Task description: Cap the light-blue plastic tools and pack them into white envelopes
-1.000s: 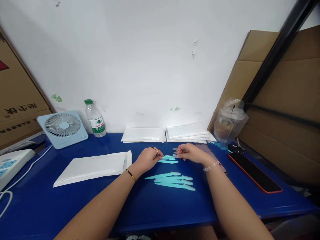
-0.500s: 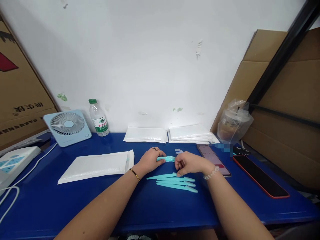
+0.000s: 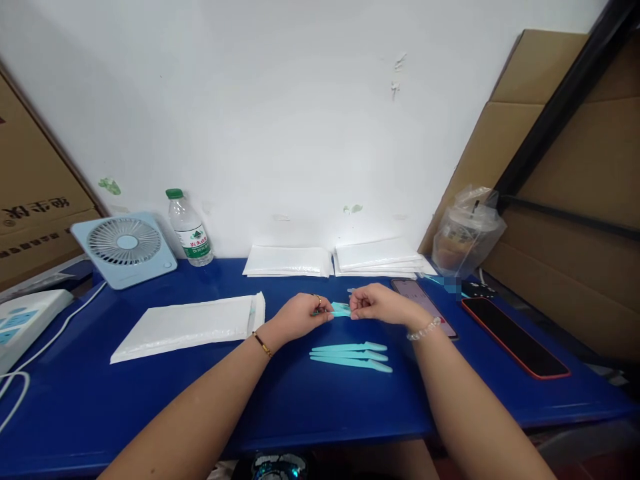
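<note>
My left hand (image 3: pixel 300 315) and my right hand (image 3: pixel 374 304) meet over the middle of the blue table (image 3: pixel 300 400). Both are closed on a small bundle of teal plastic sticks (image 3: pixel 341 309), one hand pinching each end. Three more teal sticks (image 3: pixel 353 355) lie in a row on the table just in front of my hands. A clear cap-like piece (image 3: pixel 351 291) sits behind my right hand. I wear a ring and a thin bracelet on the left, a bead bracelet on the right.
A white padded envelope (image 3: pixel 185 327) lies at the left. Two stacks of white envelopes (image 3: pixel 330 261) rest against the wall. A fan (image 3: pixel 125 247), a water bottle (image 3: pixel 191 230), two phones (image 3: pixel 510 337), a bagged drink cup (image 3: pixel 463 237) and cardboard boxes ring the table.
My right hand dropped to the row of sticks on the table, took one, and came back up to my left hand. The row has gone from four sticks to three.
</note>
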Tool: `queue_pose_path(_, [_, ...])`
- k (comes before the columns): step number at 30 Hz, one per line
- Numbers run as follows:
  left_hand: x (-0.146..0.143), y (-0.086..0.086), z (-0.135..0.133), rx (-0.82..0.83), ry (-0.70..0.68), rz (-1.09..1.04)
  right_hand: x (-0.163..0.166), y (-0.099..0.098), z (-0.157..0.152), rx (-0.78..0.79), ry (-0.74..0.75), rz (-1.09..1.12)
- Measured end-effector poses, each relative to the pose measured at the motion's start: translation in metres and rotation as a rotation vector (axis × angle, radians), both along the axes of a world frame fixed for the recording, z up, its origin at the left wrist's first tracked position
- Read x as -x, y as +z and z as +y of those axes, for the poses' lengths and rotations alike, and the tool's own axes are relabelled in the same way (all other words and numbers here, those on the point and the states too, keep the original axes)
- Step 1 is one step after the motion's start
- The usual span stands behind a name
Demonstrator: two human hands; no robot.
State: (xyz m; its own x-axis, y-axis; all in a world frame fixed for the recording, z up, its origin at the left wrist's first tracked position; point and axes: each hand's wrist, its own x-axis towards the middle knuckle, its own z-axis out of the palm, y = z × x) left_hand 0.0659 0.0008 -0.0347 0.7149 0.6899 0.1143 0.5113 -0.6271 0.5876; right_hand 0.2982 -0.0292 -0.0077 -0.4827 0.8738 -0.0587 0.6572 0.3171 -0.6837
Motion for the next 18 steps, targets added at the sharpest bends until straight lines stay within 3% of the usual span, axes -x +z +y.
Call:
queue_pose_path(6, [0.005, -0.004, 0.012, 0.000, 0.113, 0.026, -0.027, -0.011, 0.015, 0.079, -0.180, -0.010])
queue_pose_path(10, [0.005, -0.007, 0.013, -0.032, 0.079, 0.041, -0.034, -0.015, 0.019, 0.015, -0.254, -0.078])
queue_pose_path(14, [0.002, -0.010, 0.010, -0.133, 0.098, 0.061, -0.026, 0.002, 0.003, 0.035, -0.119, -0.073])
queue_pose_path(18, [0.002, -0.015, 0.009, -0.208, 0.139, 0.062, -0.012, 0.010, -0.011, 0.223, 0.071, -0.228])
